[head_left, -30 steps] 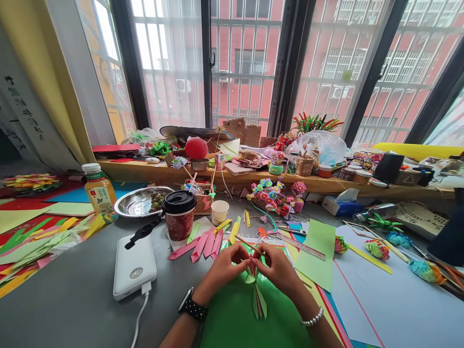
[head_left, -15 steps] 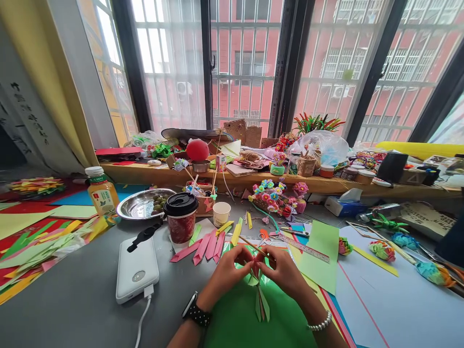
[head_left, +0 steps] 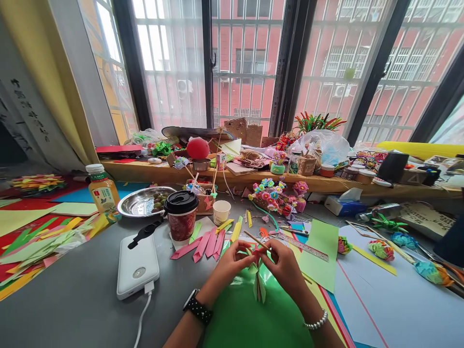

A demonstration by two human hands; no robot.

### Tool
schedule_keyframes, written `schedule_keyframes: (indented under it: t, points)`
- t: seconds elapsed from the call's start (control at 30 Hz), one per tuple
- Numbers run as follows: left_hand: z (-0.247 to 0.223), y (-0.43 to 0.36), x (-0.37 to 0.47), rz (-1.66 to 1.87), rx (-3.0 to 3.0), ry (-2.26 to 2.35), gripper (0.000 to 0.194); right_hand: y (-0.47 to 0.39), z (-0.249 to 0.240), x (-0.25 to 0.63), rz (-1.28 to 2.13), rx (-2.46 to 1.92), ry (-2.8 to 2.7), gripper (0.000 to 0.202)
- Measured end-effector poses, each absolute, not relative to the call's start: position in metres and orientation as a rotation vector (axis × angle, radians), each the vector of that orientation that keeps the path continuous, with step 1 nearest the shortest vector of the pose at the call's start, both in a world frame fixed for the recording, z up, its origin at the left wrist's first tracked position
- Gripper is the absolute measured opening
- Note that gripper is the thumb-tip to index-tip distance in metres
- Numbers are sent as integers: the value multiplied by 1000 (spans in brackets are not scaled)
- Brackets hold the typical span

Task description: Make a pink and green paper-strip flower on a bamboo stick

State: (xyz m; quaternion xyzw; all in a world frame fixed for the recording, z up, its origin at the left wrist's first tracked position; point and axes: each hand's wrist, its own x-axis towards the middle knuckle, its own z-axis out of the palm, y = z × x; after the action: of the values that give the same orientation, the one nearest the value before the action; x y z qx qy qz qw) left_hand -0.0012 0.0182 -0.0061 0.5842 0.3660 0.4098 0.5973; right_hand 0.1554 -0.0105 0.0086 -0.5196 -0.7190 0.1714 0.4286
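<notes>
My left hand [head_left: 234, 258] is narrowed to a pinch at the pink upper part of a folded pink-and-pale-green paper piece [head_left: 260, 289], whose green points hang below my fingertips. My right hand [head_left: 281, 258] is closed around a thin brown wooden stick [head_left: 256, 239], its free end slanting up and away toward my left (whether these fingers also pinch the paper, I cannot tell; they hide it).

Beneath my grip, a glossy green sheet [head_left: 250, 321] spreads toward me, giving the paper points room to swing. Just beyond my left fingers lie pointed pink paper strips [head_left: 203, 245], with a small white paper cup [head_left: 221, 212] behind them. Farther left, grey tabletop [head_left: 174, 292] separates my wrist from the rounded edge of a white power bank [head_left: 138, 268]. On my right, room is tighter: a pale green paper sheet [head_left: 319, 244] comes near my forearm, a patterned flat ruler [head_left: 304, 248] crossing it.
</notes>
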Motion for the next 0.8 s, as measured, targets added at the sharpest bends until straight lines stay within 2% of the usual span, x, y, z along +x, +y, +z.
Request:
schedule_keyframes:
  t: [0.2,0.33,0.57,0.8]
  points:
    - [-2,12,-2,788,1159,683,45,-12,12,155,461,-1288,-1624,18]
    - [-3,11,-2,768,1244,534,59,-11,10,157,434,-1315,-1584,18]
    - [-8,15,1,883,1399,695,38,-11,14,161,453,-1228,-1743,15]
    - [-7,15,-2,877,1428,767,41,-10,19,166,408,-1244,-1877,14]
